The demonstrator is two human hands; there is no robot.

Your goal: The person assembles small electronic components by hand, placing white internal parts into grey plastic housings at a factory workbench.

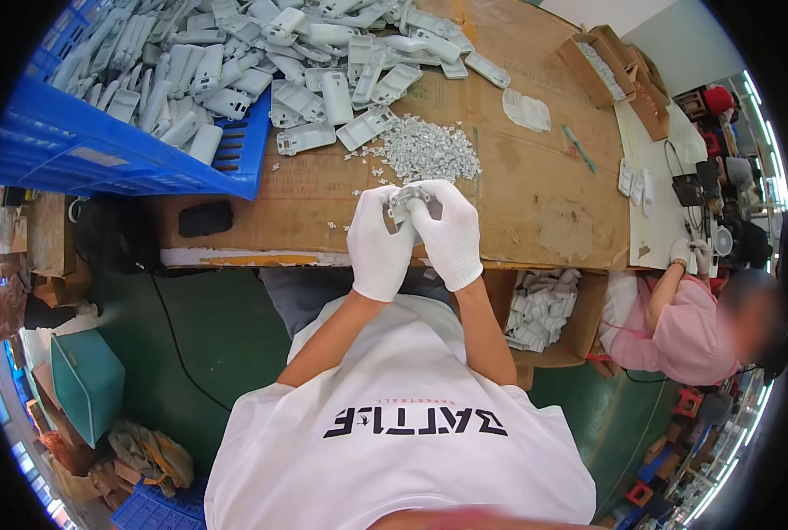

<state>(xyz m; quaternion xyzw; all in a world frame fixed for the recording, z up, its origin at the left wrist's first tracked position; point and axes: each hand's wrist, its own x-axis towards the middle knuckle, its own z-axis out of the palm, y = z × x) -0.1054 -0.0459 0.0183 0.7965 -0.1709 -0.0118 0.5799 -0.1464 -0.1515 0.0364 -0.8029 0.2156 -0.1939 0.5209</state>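
Note:
My left hand [381,247] and my right hand [449,231], both in white knit gloves, meet at the front of the cardboard-covered table [535,203]. Between their fingertips they grip a grey-white plastic housing [403,205]; the gloves hide much of it. Just beyond the fingers lies a heap of small grey-white parts [429,148]. Behind that heap, loose plastic housings [337,97] lie in a pile that reaches back to the left.
A blue crate [120,155] full of housings stands at the left. A black phone-like object [206,219] lies near the front edge. A green pen [579,148] and cardboard boxes [595,71] are at right. Below the edge sits a box of white pieces [544,309]. A person in pink [676,331] works at right.

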